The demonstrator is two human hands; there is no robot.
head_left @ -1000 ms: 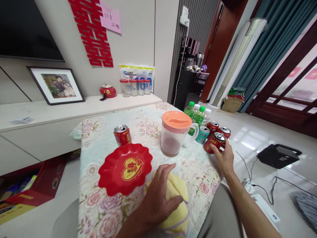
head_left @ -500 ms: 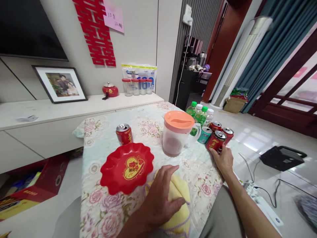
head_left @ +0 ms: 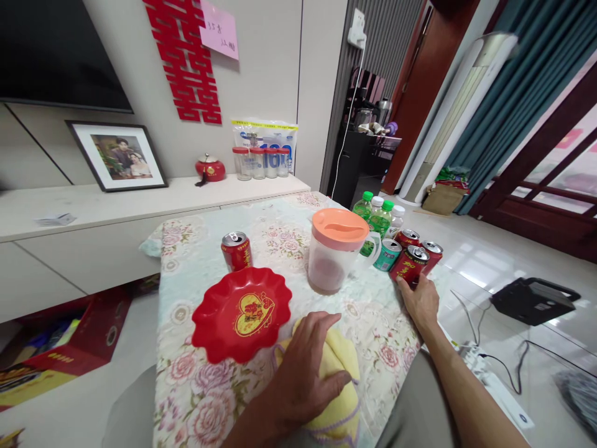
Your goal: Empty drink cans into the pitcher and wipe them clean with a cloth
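My left hand (head_left: 308, 367) rests over a yellow cloth (head_left: 338, 404), fingers apart and holding nothing. At the table's right edge my right hand (head_left: 422, 302) has its thumb and fingers around the lower part of a red can (head_left: 407, 266). Beside that can stand a teal can (head_left: 387, 255) and two more red cans. A pitcher (head_left: 329, 264) with an orange lid is near the middle. To its left lie a scalloped red plate (head_left: 219, 317) and a single red can (head_left: 237, 254).
Several bottles (head_left: 380, 219) stand behind the teal can. The tablecloth (head_left: 186, 379) has a floral pattern. Behind it, a white cabinet (head_left: 28, 214) holds a framed photo (head_left: 119, 158), a red pot (head_left: 211, 170) and lidded jars (head_left: 258, 165). A power strip (head_left: 501, 392) lies at the right.
The view has shifted slightly, so things appear a little further right. Both hands keep the same places and poses.
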